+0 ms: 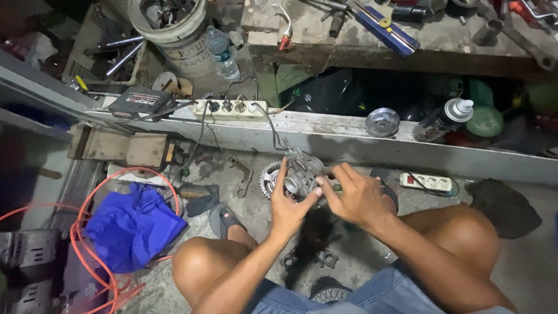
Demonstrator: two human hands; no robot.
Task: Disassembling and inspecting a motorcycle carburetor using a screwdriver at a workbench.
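Observation:
A grey metal engine part, like a carburetor (303, 170), is held up over the floor between both hands. My left hand (286, 204) grips its left side from below, thumb pointing up along it. Over on the part's right side sits my right hand (356, 195), fingers curled onto it, and a dark green tool handle shows between the fingers. A toothed sprocket (269, 178) lies on the concrete floor just left of my left hand. My bare knees frame the bottom of the view.
A white power strip (231, 108) and a black box (141, 103) sit on the grey ledge (325, 136). A second strip (429, 182), a spray can (445, 118), a round metal cap (382, 122), blue cloth (132, 225), orange hose (87, 203) and a wrench (241, 174) surround me.

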